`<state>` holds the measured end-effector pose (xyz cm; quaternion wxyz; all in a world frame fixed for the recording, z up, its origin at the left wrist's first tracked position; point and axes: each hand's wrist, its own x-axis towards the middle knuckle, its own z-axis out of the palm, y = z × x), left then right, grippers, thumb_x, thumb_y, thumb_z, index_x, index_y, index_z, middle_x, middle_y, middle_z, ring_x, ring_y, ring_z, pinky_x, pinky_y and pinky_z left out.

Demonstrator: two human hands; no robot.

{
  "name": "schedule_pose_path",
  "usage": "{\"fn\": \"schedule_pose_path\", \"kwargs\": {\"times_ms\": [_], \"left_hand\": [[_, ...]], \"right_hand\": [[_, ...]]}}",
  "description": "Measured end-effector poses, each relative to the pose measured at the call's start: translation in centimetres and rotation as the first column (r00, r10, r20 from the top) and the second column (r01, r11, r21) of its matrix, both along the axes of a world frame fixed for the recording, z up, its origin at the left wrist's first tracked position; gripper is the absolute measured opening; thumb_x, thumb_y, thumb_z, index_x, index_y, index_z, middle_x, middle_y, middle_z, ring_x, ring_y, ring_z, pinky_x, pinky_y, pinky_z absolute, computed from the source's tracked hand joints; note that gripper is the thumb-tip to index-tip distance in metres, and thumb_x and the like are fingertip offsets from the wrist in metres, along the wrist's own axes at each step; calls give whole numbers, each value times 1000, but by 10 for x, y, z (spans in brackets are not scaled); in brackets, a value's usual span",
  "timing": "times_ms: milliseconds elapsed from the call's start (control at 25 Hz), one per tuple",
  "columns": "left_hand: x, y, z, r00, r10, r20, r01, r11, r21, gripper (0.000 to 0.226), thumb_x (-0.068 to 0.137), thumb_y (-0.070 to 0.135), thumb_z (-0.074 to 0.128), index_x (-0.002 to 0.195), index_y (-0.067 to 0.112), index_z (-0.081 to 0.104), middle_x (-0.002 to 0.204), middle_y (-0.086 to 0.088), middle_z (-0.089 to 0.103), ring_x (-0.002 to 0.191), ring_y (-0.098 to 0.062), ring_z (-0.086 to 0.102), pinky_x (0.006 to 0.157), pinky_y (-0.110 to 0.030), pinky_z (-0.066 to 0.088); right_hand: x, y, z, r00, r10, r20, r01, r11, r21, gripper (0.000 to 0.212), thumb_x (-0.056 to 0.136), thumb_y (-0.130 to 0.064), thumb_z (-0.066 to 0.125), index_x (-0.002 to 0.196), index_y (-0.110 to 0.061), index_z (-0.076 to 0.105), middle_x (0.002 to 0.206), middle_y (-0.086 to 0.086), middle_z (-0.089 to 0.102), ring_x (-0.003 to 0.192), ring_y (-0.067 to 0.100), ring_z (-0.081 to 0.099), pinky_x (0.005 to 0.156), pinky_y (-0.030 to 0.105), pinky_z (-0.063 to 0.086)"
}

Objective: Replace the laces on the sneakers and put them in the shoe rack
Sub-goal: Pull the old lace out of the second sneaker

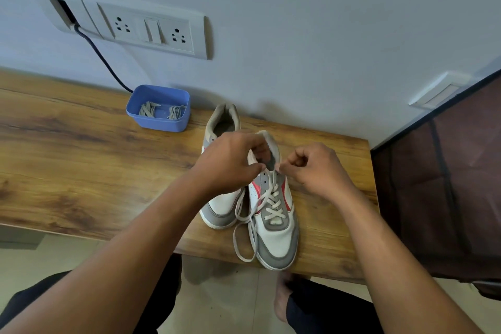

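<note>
Two white and grey sneakers with red accents stand side by side on the wooden table (81, 160). The right sneaker (276, 228) carries a pale lace (273, 198) crossed through its eyelets, and loose lengths of it loop down over the table's front edge. The left sneaker (221, 206) lies partly under my left forearm. My left hand (230, 163) grips the tongue and collar of the right sneaker. My right hand (317, 168) pinches the lace at the top eyelets.
A blue plastic tub (158, 122) holding grey laces (147, 110) sits near the wall behind the sneakers. A socket panel (135, 27) with a dark cable is on the wall. A dark brown fabric rack (444, 184) stands right of the table.
</note>
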<state>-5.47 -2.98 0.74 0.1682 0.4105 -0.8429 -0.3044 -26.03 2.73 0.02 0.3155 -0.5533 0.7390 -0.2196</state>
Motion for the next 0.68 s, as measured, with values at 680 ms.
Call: {"fn": "schedule_pose_path", "kwargs": {"times_ms": [680], "left_hand": [[-18,0,-27,998,-57,-18,57,998,14,32,81,11,82,107,28,81,94,9,61,81,-5,59,76,-28,52]], "right_hand": [[10,9,-14,989,-60,134,25,969,246,37,88,-33,80,68,-2,74,65,13,74,60,21,69,70,46,63]]}}
